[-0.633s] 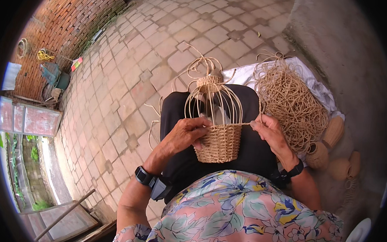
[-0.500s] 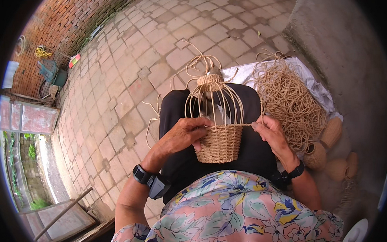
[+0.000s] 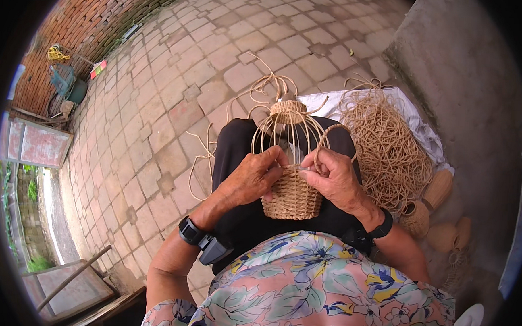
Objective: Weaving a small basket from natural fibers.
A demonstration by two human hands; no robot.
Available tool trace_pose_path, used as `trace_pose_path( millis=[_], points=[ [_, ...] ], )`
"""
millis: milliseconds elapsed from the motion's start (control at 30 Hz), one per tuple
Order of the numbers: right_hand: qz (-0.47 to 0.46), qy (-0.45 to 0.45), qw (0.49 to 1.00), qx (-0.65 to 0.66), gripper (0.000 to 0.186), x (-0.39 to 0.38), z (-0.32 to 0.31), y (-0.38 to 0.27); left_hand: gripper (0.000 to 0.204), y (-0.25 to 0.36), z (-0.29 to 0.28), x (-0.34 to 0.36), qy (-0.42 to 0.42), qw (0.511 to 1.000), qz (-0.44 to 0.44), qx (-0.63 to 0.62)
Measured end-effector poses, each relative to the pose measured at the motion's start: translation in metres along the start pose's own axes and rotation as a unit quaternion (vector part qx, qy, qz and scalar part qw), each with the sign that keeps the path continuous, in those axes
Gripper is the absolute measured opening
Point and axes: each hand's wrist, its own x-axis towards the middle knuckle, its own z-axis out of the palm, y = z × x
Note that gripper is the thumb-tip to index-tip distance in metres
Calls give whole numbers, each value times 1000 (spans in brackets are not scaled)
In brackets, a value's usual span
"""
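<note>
Head view, left to right: the left hand (image 3: 252,177) grips the woven wall of a half-made basket (image 3: 292,194), fingers clamped on its rim to steady it on the lap; the right hand (image 3: 334,176) pinches a strand at the same rim, among bare upright ribs; a heap of cord (image 3: 388,147) lies near, within reach.

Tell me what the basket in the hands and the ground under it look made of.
Basket: woven tan plant fibre or twisted cord, matte, with bare ribs above; probably the same cord as the pile. Ground: dull pinkish-grey paving blocks with visible joints, likely concrete or stone.
</note>
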Motion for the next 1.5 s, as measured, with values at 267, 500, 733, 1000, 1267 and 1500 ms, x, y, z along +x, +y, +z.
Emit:
trace_pose_path(
  millis=[267, 500, 733, 1000, 1267, 1500],
  points=[
    [-52, 21, 985, -166, 24, 7, 20, -10, 8, -3, 0, -2, 3, 1000, 11, -27],
    [-29, 44, 968, -245, 15, 11, 27, -9, 8, -8, 2, -1, 6, 998, 43, -46],
    [-50, 68, 958, -272, 16, 7, 34, -6, 6, -18, 3, -2, -6, 993, 40, -108],
    [-7, 88, 996, 25, 19, -3, 5, 13, 5, -18, 6, -6, 26, 994, 45, -94],
    [315, 77, 807, 493, 18, -35, -30, 62, 8, -6, 14, -3, 66, 997, 1, -40],
    [150, 39, 774, 614, 19, -20, -23, 60, 12, 8, 15, -7, 77, 996, -18, -44]
  ],
)
